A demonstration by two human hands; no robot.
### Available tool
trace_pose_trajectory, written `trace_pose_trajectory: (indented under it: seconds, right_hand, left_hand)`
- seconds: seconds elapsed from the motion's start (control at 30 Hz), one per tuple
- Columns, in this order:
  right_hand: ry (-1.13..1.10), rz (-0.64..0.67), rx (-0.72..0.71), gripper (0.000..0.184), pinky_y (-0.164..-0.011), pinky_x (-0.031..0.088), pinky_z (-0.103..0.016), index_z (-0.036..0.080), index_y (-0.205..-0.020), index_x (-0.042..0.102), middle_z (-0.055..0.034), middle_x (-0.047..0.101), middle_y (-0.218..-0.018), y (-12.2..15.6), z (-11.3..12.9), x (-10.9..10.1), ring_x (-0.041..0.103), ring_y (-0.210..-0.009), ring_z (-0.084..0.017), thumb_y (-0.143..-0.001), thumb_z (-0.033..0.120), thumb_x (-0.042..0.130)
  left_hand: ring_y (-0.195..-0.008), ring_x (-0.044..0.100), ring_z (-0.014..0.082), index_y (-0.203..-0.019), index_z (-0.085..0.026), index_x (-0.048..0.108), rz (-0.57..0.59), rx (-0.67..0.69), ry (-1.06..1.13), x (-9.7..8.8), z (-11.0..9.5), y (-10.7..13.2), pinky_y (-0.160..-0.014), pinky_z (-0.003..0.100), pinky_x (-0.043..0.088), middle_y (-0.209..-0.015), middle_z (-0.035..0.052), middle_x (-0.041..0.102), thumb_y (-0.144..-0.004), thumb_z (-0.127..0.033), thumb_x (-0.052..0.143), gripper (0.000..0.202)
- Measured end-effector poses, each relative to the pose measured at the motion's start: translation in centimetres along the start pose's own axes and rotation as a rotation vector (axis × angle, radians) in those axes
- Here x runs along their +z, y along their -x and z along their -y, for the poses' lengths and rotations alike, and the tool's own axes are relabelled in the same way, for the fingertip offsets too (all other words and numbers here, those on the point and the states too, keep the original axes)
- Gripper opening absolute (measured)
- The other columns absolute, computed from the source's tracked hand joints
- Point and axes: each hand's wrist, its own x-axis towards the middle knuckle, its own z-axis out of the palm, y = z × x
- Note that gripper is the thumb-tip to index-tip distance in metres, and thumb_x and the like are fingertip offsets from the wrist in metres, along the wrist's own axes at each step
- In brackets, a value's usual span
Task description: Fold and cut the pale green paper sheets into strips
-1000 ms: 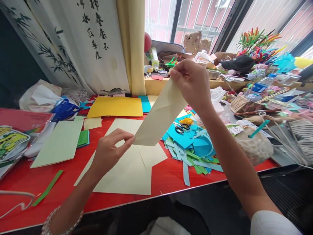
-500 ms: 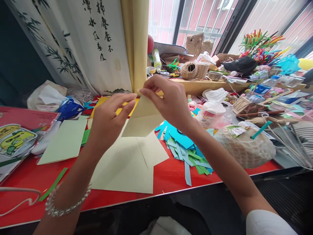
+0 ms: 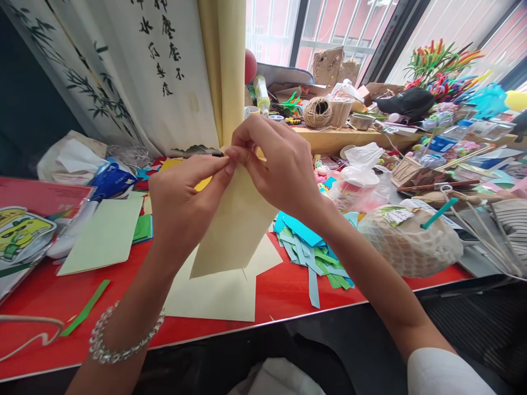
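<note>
A pale yellow-green sheet of paper (image 3: pixel 234 230) hangs from my fingertips above the table. My left hand (image 3: pixel 187 200) pinches its upper edge near the left corner, a bracelet around the wrist. Right beside it, my right hand (image 3: pixel 275 162) also pinches that edge, so the fingertips of both hands meet. Below, larger pale paper sheets (image 3: pixel 214 304) lie on the red tabletop (image 3: pixel 284 299), partly covered by the held sheet. A heap of blue and green paper strips (image 3: pixel 310 258) lies to the right of them.
At left lie a folded pale green card (image 3: pixel 102 233), a narrow green strip (image 3: pixel 86 308) and a tissue pack (image 3: pixel 113 178). A netted round item with a teal straw (image 3: pixel 411 238) stands at right. Behind, a cluttered ledge holds a twine ball (image 3: pixel 317 113).
My left hand has come up to the right hand and now pinches the sheet's top edge too. The sheet hangs down more fully than before.
</note>
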Motion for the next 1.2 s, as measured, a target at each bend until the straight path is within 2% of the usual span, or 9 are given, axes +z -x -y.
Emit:
trace_pose_trajectory:
  seconds: [0.17, 0.3, 0.47, 0.6, 0.77, 0.9, 0.97, 1.13, 1.2]
  right_hand:
    - [0.068, -0.060, -0.051, 0.021, -0.076, 0.039, -0.029, 0.023, -0.080, 0.048, -0.0020, 0.062, -0.083, 0.2, -0.8, 0.5, 0.057, -0.082, -0.017, -0.095, 0.034, 0.038]
    - [0.050, -0.153, 0.042, 0.015, -0.073, 0.041, -0.030, 0.024, -0.076, 0.045, -0.0010, 0.061, -0.082, 0.0, -2.0, 0.0, 0.056, -0.078, -0.017, -0.091, 0.029, 0.047]
    - [0.074, -0.292, 0.059, 0.017, -0.068, 0.042, -0.031, 0.025, -0.072, 0.045, -0.0015, 0.062, -0.077, -0.5, -3.7, -2.2, 0.057, -0.073, -0.018, -0.087, 0.024, 0.052]
    - [0.113, -0.367, 0.026, 0.015, -0.068, 0.043, -0.030, 0.024, -0.072, 0.049, -0.0015, 0.062, -0.076, -0.4, -4.7, -3.0, 0.056, -0.070, -0.017, -0.086, 0.022, 0.055]
    - [0.150, -0.346, 0.021, 0.014, -0.068, 0.041, -0.031, 0.025, -0.074, 0.050, -0.0017, 0.063, -0.077, 0.0, -4.9, -2.2, 0.055, -0.070, -0.017, -0.087, 0.024, 0.054]
    - [0.058, -0.502, 0.014, 0.014, -0.069, 0.044, -0.029, 0.023, -0.075, 0.049, -0.0024, 0.057, -0.074, -0.4, -5.4, -2.6, 0.055, -0.071, -0.016, -0.089, 0.021, 0.050]
    - [0.020, -0.516, 0.031, 0.015, -0.070, 0.044, -0.028, 0.024, -0.075, 0.049, -0.0020, 0.056, -0.075, -0.6, -5.4, -2.8, 0.055, -0.072, -0.016, -0.089, 0.022, 0.049]
    - [-0.037, -0.367, 0.027, 0.016, -0.067, 0.045, -0.029, 0.025, -0.073, 0.049, -0.0015, 0.059, -0.074, -0.1, -3.8, -1.1, 0.055, -0.069, -0.016, -0.088, 0.027, 0.054]
    - [-0.066, -0.298, 0.057, 0.016, -0.068, 0.045, -0.030, 0.027, -0.073, 0.048, -0.0010, 0.060, -0.076, 0.1, -2.7, -0.1, 0.056, -0.071, -0.017, -0.088, 0.031, 0.053]
  left_hand:
    - [-0.074, 0.063, 0.0143, -0.087, -0.026, 0.071, 0.042, 0.015, -0.061, 0.0, 0.7, 1.1, -0.065, 0.030, 0.048, -0.082, -0.0023, 0.072, -0.082, -0.024, 0.060, 0.013]
    - [-0.074, 0.065, 0.0150, -0.084, -0.026, 0.070, 0.133, 0.016, -0.145, 0.0, 1.4, 2.6, -0.065, 0.029, 0.050, -0.083, -0.0020, 0.072, -0.082, -0.023, 0.059, 0.012]
    - [-0.077, 0.064, 0.0194, -0.089, -0.022, 0.068, 0.214, 0.213, -0.327, -0.2, 3.3, 6.2, -0.070, 0.033, 0.052, -0.084, 0.0036, 0.071, -0.082, -0.014, 0.054, 0.018]
    - [-0.081, 0.063, 0.0228, -0.098, -0.017, 0.064, 0.363, 0.374, -0.448, -0.9, 4.6, 8.4, -0.074, 0.036, 0.053, -0.084, 0.0092, 0.068, -0.082, -0.011, 0.048, 0.023]
    - [-0.082, 0.063, 0.0239, -0.097, -0.017, 0.062, 0.498, 0.427, -0.554, -1.8, 5.0, 9.2, -0.073, 0.038, 0.054, -0.085, 0.0102, 0.067, -0.084, -0.010, 0.043, 0.024]
    - [-0.082, 0.063, 0.0240, -0.091, -0.017, 0.064, 0.672, 0.464, -0.571, -2.4, 6.6, 10.2, -0.071, 0.039, 0.055, -0.084, 0.0100, 0.068, -0.082, -0.006, 0.040, 0.027]
    - [-0.081, 0.063, 0.0246, -0.091, -0.018, 0.063, 0.620, 0.420, -0.618, -3.0, 7.3, 9.9, -0.071, 0.041, 0.054, -0.085, 0.0098, 0.068, -0.083, -0.008, 0.042, 0.025]
    - [-0.095, 0.058, 0.0249, -0.107, -0.022, 0.059, 0.133, 0.100, -0.550, -4.1, 5.4, 4.2, -0.083, 0.042, 0.048, -0.101, 0.0077, 0.064, -0.089, -0.024, 0.045, 0.023]
    - [-0.096, 0.058, 0.0222, -0.113, -0.021, 0.057, 0.136, 0.053, -0.393, -3.5, 3.5, 1.4, -0.077, 0.036, 0.050, -0.108, 0.0073, 0.060, -0.087, -0.031, 0.051, 0.028]
